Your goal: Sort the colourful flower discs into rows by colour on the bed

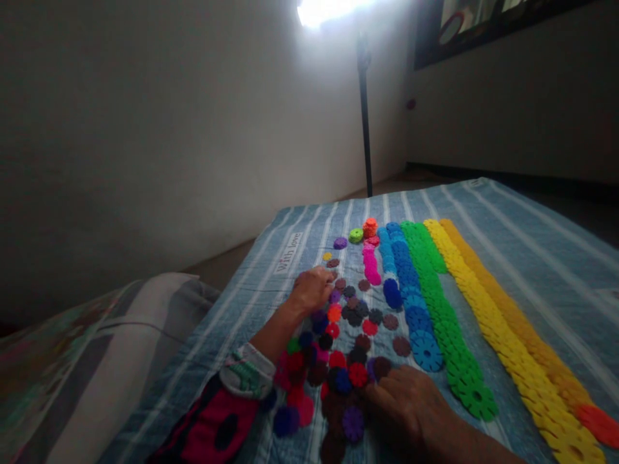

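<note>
Loose flower-shaped discs in brown, black, red, purple and blue lie in a pile on the striped blue cloth (242,277). My left hand (312,290) rests at the pile's far left side, fingers curled beside brown discs (340,284); what they hold, if anything, is hidden. At the near right side of the pile, my right hand (411,399) has its fingers bent down by a brown disc (382,367) and a red disc (358,374); its fingertips are hidden. Overlapping rows of blue discs (427,351), green discs (449,335) and yellow discs (507,348) run to the right.
An orange-yellow row (522,322) borders the yellow one, with a red-orange disc (598,425) at its near end. A short pink row (371,264) and small purple (340,243) and lime (356,235) stacks lie farther back. A lamp stand (365,116) rises behind the cloth.
</note>
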